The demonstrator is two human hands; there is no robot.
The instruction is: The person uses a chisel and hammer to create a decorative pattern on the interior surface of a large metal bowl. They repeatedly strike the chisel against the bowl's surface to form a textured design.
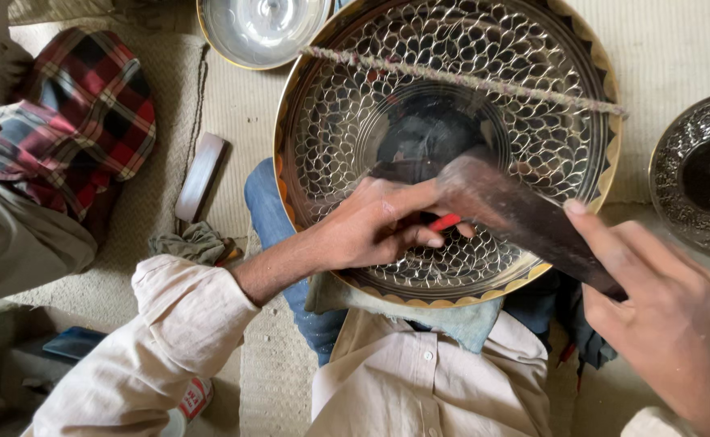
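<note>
A large round brass plate (347, 105) with an engraved scale pattern rests on my lap, tilted toward me. My left hand (375, 226) lies on its lower face and pinches a thin red tool (445, 222) against the metal. My right hand (670, 311) grips a dark wooden mallet (525, 214) whose blurred head hangs just above the red tool. A twisted cord (468, 79) stretches across the upper part of the plate.
A smaller plain metal dish (262, 32) lies beyond the plate. Another engraved dish (699, 174) sits at the right edge. A red checked cloth (80, 113), a wooden block (201, 174) and a crumpled rag (189, 241) lie on the woven mat at left.
</note>
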